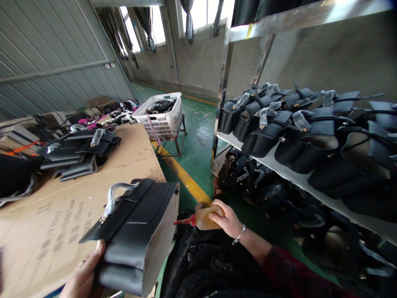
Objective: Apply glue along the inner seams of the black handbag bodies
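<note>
My left hand (84, 273) grips the lower left edge of a black handbag (136, 227), thumb on top and fingers hidden beneath. The bag lies tilted at the table's near edge, its pale raw side facing right. Clear plastic wraps its handle (116, 196). In my right hand (228, 219) is a squeeze bottle (207, 217) of amber liquid, fingers wrapped round it. Its red nozzle (186, 221) points left at the bag's open side edge, close by it; whether they touch I cannot tell.
A cardboard-covered table (136, 145) holds more black bags (83, 151) at the back left. Beyond stands a white plastic basket (164, 122) on a metal stand. To the right, a metal rack (221, 95) carries rows of black handbags (273, 128) on its shelves.
</note>
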Action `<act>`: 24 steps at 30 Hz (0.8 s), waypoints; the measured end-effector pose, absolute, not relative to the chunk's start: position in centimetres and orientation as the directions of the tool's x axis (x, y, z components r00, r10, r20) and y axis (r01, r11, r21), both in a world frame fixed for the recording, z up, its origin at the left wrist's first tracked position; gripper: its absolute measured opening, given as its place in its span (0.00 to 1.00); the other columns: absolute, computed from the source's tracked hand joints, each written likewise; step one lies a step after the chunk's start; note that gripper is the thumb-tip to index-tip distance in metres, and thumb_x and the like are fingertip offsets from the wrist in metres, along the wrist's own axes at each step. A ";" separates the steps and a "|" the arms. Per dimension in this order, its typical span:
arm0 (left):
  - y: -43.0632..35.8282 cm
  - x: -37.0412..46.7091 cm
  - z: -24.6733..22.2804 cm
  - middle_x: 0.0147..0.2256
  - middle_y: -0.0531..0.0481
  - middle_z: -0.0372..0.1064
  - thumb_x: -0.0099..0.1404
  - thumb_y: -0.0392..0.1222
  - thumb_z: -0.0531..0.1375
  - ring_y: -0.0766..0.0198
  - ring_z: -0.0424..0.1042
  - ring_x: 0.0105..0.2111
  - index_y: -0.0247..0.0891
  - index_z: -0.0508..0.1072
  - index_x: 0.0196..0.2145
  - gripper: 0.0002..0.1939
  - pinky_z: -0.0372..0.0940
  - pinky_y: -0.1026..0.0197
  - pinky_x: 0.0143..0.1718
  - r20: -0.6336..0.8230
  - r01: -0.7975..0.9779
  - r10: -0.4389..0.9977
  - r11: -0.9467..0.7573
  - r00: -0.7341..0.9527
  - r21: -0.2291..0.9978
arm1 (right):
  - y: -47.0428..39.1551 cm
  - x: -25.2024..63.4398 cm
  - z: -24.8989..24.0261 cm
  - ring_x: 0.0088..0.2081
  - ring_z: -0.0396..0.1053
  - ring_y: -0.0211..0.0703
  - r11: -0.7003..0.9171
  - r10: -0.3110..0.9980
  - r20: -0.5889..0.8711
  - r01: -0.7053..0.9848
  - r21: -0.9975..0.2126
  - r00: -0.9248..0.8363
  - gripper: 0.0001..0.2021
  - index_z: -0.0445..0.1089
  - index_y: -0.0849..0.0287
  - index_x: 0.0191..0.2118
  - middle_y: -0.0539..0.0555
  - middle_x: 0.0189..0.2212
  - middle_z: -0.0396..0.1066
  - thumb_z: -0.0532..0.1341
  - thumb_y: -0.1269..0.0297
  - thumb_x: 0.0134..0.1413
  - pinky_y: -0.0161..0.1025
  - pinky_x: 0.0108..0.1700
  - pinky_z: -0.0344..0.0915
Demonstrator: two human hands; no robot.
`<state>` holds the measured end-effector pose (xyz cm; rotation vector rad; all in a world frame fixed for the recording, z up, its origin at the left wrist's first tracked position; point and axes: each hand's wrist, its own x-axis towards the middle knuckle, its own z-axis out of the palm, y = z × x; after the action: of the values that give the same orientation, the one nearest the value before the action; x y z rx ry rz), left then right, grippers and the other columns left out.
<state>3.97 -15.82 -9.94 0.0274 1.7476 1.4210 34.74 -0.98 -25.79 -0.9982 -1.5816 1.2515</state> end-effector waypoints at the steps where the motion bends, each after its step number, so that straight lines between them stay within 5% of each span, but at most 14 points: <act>1: -15.6 4.3 -9.7 0.20 0.47 0.76 0.35 0.51 0.78 0.53 0.71 0.14 0.38 0.80 0.24 0.20 0.68 0.58 0.14 -0.576 -0.458 0.517 0.350 -0.633 0.817 | -1.5 34.7 -25.6 0.27 0.64 0.40 0.172 0.933 0.143 0.061 -0.983 -0.329 0.07 0.68 0.56 0.33 0.47 0.26 0.66 0.64 0.60 0.50 0.35 0.31 0.66; 7: -15.4 4.4 -9.6 0.22 0.49 0.78 0.37 0.50 0.77 0.53 0.75 0.19 0.37 0.80 0.25 0.20 0.71 0.60 0.19 -0.566 -0.443 0.542 0.353 -0.621 0.824 | -2.9 34.7 -25.0 0.27 0.64 0.40 0.227 0.908 0.194 0.045 -0.973 -0.371 0.07 0.67 0.56 0.32 0.48 0.26 0.65 0.64 0.60 0.53 0.34 0.29 0.65; 17: -15.5 4.8 -10.5 0.24 0.48 0.79 0.40 0.46 0.77 0.55 0.76 0.21 0.36 0.80 0.27 0.18 0.73 0.61 0.22 -0.515 -0.427 0.576 0.293 -0.635 0.855 | 0.6 34.6 -25.8 0.29 0.67 0.43 0.439 0.899 0.423 0.209 -0.874 -0.116 0.06 0.66 0.54 0.34 0.50 0.27 0.66 0.63 0.60 0.56 0.37 0.33 0.67; 24: -15.4 5.5 -10.6 0.24 0.50 0.78 0.41 0.50 0.77 0.57 0.76 0.22 0.37 0.80 0.29 0.19 0.71 0.63 0.21 -0.489 -0.423 0.585 0.257 -0.648 0.869 | -0.9 34.8 -25.7 0.26 0.64 0.41 0.386 0.915 0.352 0.180 -0.905 -0.196 0.06 0.66 0.55 0.33 0.48 0.25 0.64 0.63 0.61 0.54 0.36 0.31 0.65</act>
<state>5.52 -15.39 -10.58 0.1504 1.6965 1.5231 34.77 -0.94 -25.74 -0.9865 -1.6423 0.9175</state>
